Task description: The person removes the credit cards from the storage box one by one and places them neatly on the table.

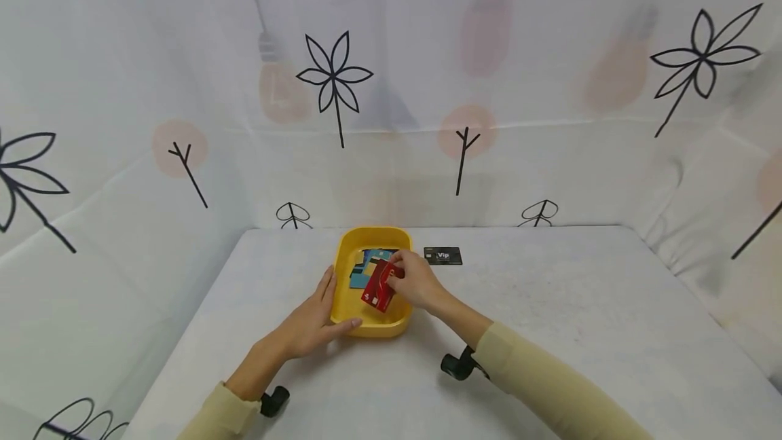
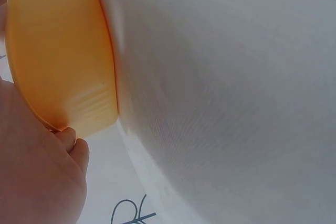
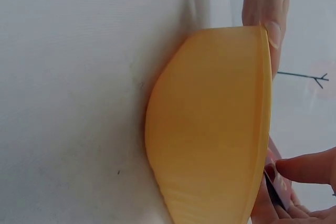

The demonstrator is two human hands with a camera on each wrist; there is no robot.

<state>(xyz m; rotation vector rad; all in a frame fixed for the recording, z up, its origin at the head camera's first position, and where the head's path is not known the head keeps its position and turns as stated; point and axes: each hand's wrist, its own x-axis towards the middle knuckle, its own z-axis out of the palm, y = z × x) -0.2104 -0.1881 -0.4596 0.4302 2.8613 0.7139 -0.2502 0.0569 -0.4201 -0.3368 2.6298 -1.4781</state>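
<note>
A yellow plastic tray [image 1: 342, 290] with a raised rim stands on the table. Along its left side lies my left hand [image 1: 311, 326], the thumb over the near rim and the fingertips hooked at the rim in the left wrist view. Over the tray, my right hand [image 1: 418, 279] pinches a red bank card [image 1: 377, 288] by its upper right part. The card is tilted, its dark underside showing in the right wrist view. Below it in the tray lie several blue and dark cards [image 1: 360, 280], overlapping and partly hidden by the red one.
A black card [image 1: 443, 256] marked "Vip" lies on the white table [image 1: 550, 318], just right of the tray's far end. Behind the table hangs a white cloth [image 1: 391, 175] with flower and light bulb prints. Dark wrist camera mounts [image 1: 458, 365] sit below the cream sleeves.
</note>
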